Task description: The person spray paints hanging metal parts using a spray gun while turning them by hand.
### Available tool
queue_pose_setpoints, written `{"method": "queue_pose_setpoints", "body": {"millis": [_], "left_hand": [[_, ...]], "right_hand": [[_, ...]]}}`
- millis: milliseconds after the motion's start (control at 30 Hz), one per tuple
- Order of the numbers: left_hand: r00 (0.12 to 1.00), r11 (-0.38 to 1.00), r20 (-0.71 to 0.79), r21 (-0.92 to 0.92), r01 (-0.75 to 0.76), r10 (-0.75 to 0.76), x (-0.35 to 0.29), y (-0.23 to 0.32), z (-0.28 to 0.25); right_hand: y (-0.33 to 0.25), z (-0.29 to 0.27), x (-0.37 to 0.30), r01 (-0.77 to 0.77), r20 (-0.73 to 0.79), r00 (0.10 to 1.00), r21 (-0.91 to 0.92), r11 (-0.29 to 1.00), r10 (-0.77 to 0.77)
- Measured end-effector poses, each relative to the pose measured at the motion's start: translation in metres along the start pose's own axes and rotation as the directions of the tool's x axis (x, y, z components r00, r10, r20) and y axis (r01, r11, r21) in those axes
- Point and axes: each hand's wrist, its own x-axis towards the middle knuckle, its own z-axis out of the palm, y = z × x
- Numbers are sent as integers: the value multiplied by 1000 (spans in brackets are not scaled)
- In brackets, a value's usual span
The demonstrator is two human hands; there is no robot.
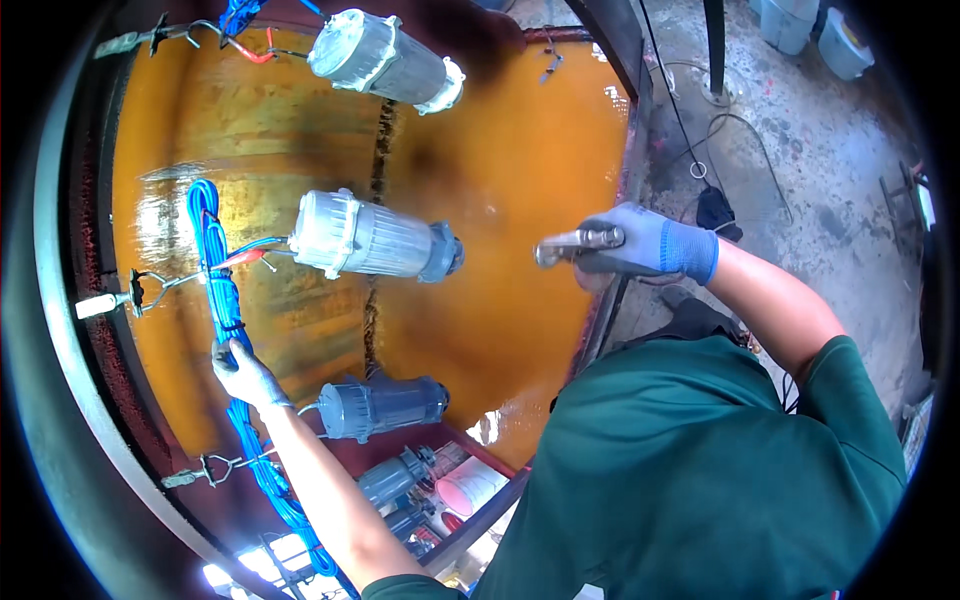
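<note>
My right hand (645,243), in a grey-blue glove, is closed around a metal spray gun (578,243) whose nozzle points left. My left hand (247,378), gloved too, grips a long looped bundle of blue cable (210,240). Level with the gun, a pale ribbed pump-like cylinder (365,236) with a bluish-grey end hangs on its side by a hook and wires. Farther off hangs a similar silvery cylinder (385,62). Nearest me is a blue-grey cylinder (384,408), just right of my left hand. The gun is apart from all of them.
An orange-stained, wet-looking booth wall (500,180) lies behind the cylinders. Metal hooks (130,292) hang along a curved rail (60,250) at left. Below are more cylinders (395,478) and a pink-lined bucket (470,488). Hoses (755,140) and grey buckets (845,48) are on the floor at right.
</note>
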Motion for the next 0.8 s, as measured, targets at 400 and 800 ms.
{"method": "queue_pose_setpoints", "body": {"millis": [400, 800], "left_hand": [[996, 999, -81, -1, -49, 49, -31, 20, 1], [958, 937, -79, 246, -250, 276, -50, 79, -6]], "right_hand": [[-25, 0, -12, 149, -85, 984, -103, 983, -158], [-92, -8, -20, 217, -318, 915, -126, 968, -247]]}}
